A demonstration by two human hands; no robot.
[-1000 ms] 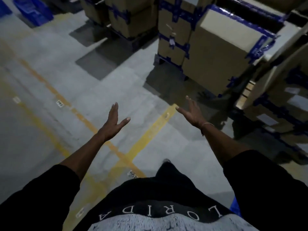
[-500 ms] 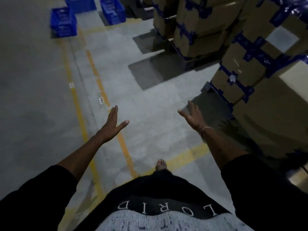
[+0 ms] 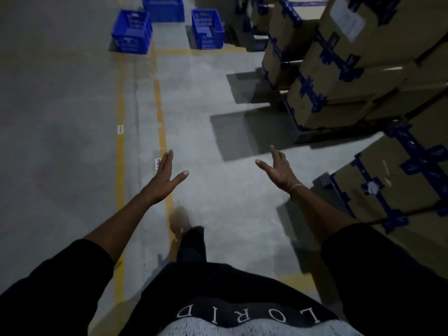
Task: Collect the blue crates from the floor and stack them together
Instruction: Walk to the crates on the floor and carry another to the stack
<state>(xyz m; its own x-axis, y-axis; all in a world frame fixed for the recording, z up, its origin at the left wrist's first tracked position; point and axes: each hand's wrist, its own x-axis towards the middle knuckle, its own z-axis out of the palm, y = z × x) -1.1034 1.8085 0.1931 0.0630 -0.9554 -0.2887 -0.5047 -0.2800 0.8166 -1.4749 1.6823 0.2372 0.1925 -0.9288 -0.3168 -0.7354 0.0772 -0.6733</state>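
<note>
While three blue slatted plastic crates (image 3: 132, 32) are sitting on the grey concrete floor (image 3: 206, 93) well ahead and slightly leftward, the left hand (image 3: 162, 181) and right hand (image 3: 278, 169) are reaching forward, spread and empty, the left nearer them.

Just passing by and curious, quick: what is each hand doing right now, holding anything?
Left hand: open, fingers straight, holding nothing.
Right hand: open, fingers spread, holding nothing.
</note>
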